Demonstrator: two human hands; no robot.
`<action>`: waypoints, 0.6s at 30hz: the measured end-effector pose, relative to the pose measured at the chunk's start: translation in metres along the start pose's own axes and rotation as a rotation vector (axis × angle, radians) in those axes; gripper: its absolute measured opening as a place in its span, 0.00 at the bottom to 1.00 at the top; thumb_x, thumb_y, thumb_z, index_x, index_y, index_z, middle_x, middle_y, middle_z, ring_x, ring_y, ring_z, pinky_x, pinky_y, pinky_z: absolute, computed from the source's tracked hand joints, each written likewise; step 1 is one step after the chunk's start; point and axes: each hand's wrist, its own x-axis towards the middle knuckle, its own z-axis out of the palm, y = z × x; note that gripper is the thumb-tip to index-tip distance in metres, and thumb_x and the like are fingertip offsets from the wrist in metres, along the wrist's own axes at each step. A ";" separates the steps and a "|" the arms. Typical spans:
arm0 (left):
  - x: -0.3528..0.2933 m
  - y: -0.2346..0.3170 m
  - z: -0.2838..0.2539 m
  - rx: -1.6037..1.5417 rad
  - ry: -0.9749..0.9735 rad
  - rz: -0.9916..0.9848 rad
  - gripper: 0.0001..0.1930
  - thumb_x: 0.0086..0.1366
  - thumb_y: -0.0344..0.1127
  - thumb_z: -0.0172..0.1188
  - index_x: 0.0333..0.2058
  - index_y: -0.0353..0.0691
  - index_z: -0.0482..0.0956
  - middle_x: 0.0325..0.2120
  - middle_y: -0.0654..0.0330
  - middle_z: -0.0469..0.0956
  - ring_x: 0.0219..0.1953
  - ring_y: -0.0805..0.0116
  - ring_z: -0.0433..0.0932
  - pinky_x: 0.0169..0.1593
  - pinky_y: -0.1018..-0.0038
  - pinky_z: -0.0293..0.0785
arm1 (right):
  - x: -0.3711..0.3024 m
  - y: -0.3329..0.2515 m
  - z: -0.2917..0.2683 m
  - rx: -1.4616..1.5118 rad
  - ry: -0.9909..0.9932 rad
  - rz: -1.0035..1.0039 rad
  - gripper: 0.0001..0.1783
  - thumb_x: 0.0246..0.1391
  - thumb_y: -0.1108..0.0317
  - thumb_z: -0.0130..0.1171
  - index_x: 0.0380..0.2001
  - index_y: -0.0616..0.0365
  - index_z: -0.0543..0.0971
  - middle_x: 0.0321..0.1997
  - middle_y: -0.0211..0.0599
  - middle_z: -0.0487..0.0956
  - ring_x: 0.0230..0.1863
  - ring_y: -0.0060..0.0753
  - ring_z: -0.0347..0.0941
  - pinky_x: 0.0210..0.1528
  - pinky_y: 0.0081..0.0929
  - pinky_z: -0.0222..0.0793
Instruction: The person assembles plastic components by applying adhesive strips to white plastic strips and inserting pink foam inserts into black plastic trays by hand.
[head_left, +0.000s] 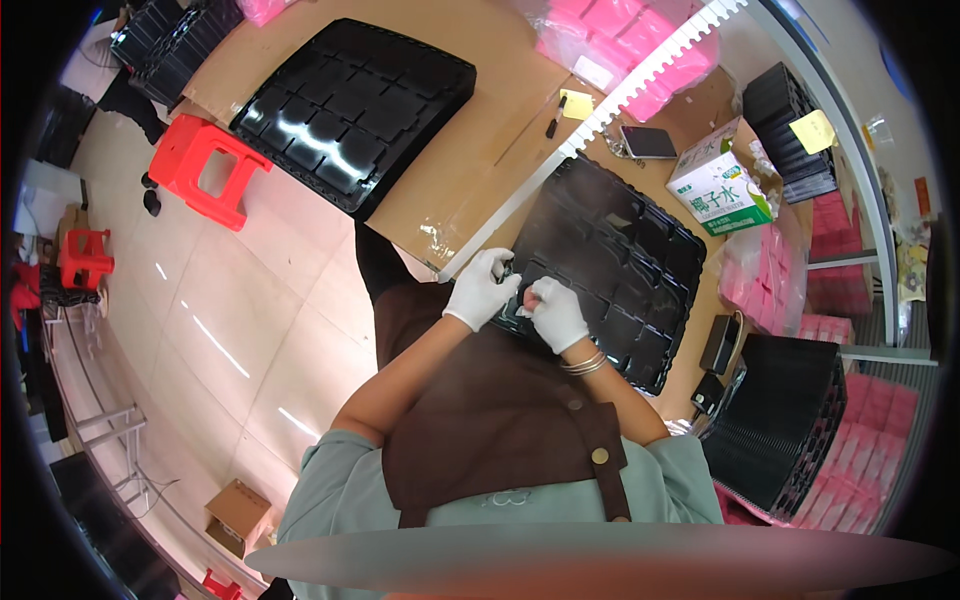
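My left hand [480, 290], in a white glove, is closed in a pinch at the near left edge of a black plastic compartment tray [625, 225]. A small dark piece [508, 268] shows at its fingertips; its kind is too small to tell. Close by on the right, my right hand [558, 316] has its gloved fingers curled together above the tray's near edge, with a bare fingertip showing. What those fingers hold, if anything, is hidden. The tray lies at a slant on the brown tabletop [480, 200], its near edge against my brown apron [470, 400].
Another black tray [360, 100] lies upside down at the far left. A toothed white strip [620, 100] crosses the table. A phone [649, 142], marker [556, 117] and white-green carton [725, 180] lie beyond. Stacked black trays [780, 420] stand right; a red stool [205, 170] stands left.
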 end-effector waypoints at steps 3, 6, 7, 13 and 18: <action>0.003 -0.005 0.003 -0.019 -0.012 -0.032 0.19 0.49 0.34 0.64 0.41 0.37 0.74 0.26 0.58 0.71 0.29 0.65 0.72 0.36 0.72 0.70 | 0.004 0.001 -0.019 0.173 0.156 0.082 0.06 0.40 0.86 0.50 0.18 0.64 0.72 0.21 0.41 0.72 0.25 0.33 0.74 0.27 0.28 0.72; 0.000 -0.028 0.006 -0.051 0.058 0.021 0.19 0.49 0.36 0.65 0.41 0.37 0.74 0.27 0.58 0.72 0.30 0.65 0.72 0.38 0.73 0.70 | 0.044 -0.005 -0.112 0.151 0.714 -0.208 0.07 0.38 0.86 0.49 0.16 0.63 0.71 0.18 0.36 0.72 0.20 0.25 0.71 0.25 0.24 0.69; -0.002 -0.037 0.007 -0.034 0.085 0.040 0.20 0.48 0.35 0.65 0.41 0.37 0.74 0.26 0.57 0.72 0.29 0.65 0.72 0.38 0.72 0.70 | 0.059 0.014 -0.158 0.065 0.852 -0.199 0.05 0.41 0.82 0.50 0.17 0.62 0.73 0.19 0.37 0.73 0.21 0.25 0.71 0.24 0.27 0.69; -0.011 0.039 0.000 0.394 0.271 0.300 0.19 0.51 0.30 0.62 0.43 0.36 0.72 0.33 0.55 0.69 0.27 0.64 0.69 0.35 0.72 0.69 | 0.110 0.076 -0.370 -0.425 1.127 0.060 0.07 0.45 0.74 0.55 0.29 0.56 0.81 0.25 0.42 0.78 0.28 0.35 0.75 0.33 0.29 0.68; -0.013 0.067 0.006 0.219 0.206 0.242 0.16 0.53 0.27 0.60 0.42 0.36 0.73 0.32 0.56 0.69 0.24 0.68 0.67 0.33 0.73 0.67 | 0.122 0.114 -0.407 -0.167 0.726 0.303 0.13 0.50 0.68 0.57 0.40 0.59 0.80 0.30 0.40 0.80 0.29 0.26 0.73 0.34 0.24 0.67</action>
